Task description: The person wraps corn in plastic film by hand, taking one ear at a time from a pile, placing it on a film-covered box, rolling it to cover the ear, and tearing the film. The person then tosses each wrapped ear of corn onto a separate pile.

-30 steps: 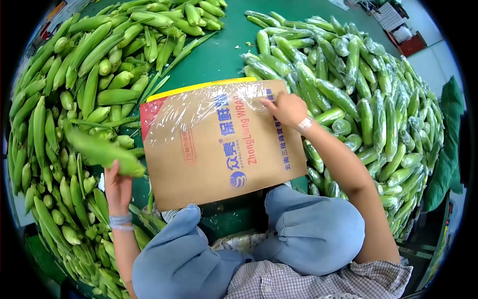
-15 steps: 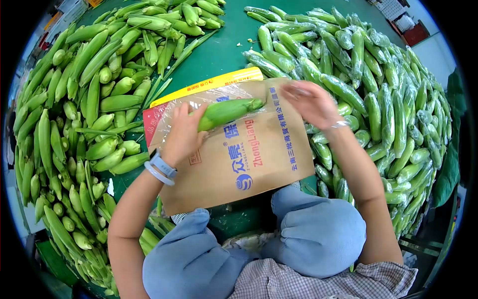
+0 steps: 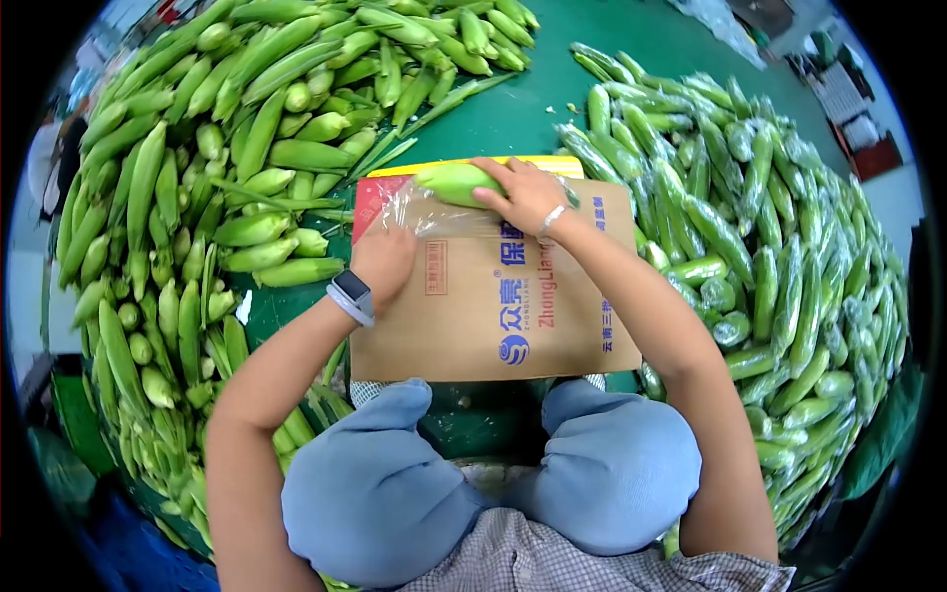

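Observation:
One green corn cob in its husk (image 3: 456, 184) lies near the top edge of a brown cardboard sheet (image 3: 454, 326) resting across the knees. My right hand (image 3: 523, 194) is on the cob's right part, fingers wrapped over it. Clear plastic film (image 3: 414, 209) stretches from the cob down to my left hand (image 3: 387, 259), whose fingers are closed on the film at the cardboard's left side. A yellow roll edge (image 3: 533, 161) shows behind the cardboard. A watch is on my left wrist.
Unwrapped corn (image 3: 148, 197) is heaped at the left on the green table (image 3: 562, 39). Film-wrapped corn (image 3: 789, 247) is piled at the right. At the upper right edge stands a dark red box (image 3: 876, 158).
My right hand has come left onto the cob. My left hand has left the cob, moved down and now pulls at the film. The whole view has shifted.

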`<state>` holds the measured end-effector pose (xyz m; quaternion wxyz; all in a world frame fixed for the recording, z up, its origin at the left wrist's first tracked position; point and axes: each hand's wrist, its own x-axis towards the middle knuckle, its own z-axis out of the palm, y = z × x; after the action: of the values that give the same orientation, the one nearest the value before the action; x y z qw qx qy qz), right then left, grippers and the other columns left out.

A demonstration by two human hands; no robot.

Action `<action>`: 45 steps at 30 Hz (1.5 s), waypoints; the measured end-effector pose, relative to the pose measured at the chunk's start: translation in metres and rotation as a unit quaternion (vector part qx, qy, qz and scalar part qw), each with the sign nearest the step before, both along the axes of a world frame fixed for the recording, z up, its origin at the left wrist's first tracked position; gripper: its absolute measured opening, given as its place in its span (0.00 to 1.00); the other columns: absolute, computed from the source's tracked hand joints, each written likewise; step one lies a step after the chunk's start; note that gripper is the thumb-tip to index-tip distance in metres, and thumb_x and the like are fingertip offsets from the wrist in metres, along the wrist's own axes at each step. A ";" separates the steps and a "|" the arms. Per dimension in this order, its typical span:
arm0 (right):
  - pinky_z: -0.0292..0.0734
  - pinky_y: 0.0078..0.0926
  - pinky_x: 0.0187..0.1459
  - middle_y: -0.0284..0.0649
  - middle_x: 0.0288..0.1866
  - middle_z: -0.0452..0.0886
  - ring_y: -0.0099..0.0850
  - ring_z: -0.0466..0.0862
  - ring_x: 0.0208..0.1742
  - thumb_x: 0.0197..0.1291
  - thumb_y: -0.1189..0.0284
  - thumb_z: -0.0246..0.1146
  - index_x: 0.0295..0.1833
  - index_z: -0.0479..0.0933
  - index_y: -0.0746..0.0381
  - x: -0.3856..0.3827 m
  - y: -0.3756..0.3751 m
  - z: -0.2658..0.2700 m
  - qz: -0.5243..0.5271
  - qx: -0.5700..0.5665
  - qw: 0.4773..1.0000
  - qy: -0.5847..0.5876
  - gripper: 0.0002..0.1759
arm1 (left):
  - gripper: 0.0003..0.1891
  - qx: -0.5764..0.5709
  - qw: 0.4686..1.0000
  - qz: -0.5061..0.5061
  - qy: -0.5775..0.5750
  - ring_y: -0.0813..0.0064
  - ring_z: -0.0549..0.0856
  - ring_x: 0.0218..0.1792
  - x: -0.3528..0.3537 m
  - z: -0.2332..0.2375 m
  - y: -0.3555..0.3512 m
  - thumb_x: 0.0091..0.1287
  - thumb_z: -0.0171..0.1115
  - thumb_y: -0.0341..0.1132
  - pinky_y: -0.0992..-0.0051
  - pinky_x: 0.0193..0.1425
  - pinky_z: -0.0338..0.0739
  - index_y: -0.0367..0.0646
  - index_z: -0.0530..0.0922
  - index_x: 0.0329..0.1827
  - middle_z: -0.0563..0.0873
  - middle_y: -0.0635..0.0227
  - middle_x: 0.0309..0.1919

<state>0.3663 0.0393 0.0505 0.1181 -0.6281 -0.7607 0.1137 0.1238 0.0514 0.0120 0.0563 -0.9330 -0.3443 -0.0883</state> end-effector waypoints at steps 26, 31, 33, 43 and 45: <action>0.76 0.34 0.46 0.52 0.45 0.79 0.44 0.80 0.47 0.51 0.68 0.61 0.44 0.77 0.66 0.027 0.085 -0.009 -0.069 -0.240 0.954 -0.164 0.17 | 0.39 -0.078 0.993 -0.085 -0.024 0.62 0.77 0.42 0.098 0.029 0.042 0.34 0.73 0.51 0.65 0.46 0.71 0.41 0.70 0.51 0.79 0.62 0.38; 0.75 0.34 0.48 0.54 0.45 0.78 0.46 0.80 0.47 0.49 0.69 0.60 0.43 0.79 0.66 0.007 0.056 0.006 -0.108 -0.212 0.960 -0.146 0.16 | 0.28 -0.227 0.966 -0.121 -0.017 0.55 0.79 0.40 0.073 0.032 0.009 0.37 0.71 0.42 0.61 0.44 0.74 0.44 0.76 0.45 0.81 0.56 0.36; 0.76 0.34 0.47 0.55 0.45 0.78 0.46 0.80 0.47 0.49 0.70 0.59 0.43 0.79 0.66 0.014 0.050 -0.006 -0.105 -0.208 0.965 -0.119 0.15 | 0.26 -0.362 0.910 -0.193 0.060 0.54 0.80 0.36 0.051 0.055 -0.023 0.37 0.72 0.43 0.61 0.42 0.75 0.43 0.77 0.42 0.81 0.54 0.32; 0.64 0.35 0.57 0.52 0.53 0.69 0.47 0.69 0.54 0.50 0.60 0.64 0.55 0.66 0.68 0.018 -0.063 -0.031 0.131 0.040 0.979 0.150 0.31 | 0.34 -0.908 0.321 0.102 -0.250 0.66 0.80 0.44 -0.096 0.064 -0.061 0.54 0.65 0.40 0.69 0.49 0.75 0.37 0.60 0.62 0.77 0.58 0.46; 0.62 0.35 0.60 0.52 0.59 0.68 0.43 0.68 0.61 0.49 0.54 0.66 0.61 0.62 0.68 -0.029 -0.087 -0.003 0.126 -0.181 0.910 0.351 0.40 | 0.33 -0.765 0.470 0.085 -0.432 0.67 0.79 0.46 -0.067 0.087 -0.076 0.53 0.65 0.37 0.69 0.52 0.75 0.37 0.61 0.60 0.77 0.59 0.46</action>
<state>0.3370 -0.0474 0.0474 0.2463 -0.4569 -0.7095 0.4766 0.0570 -0.0245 0.0995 -0.8284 -0.4147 -0.3330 -0.1760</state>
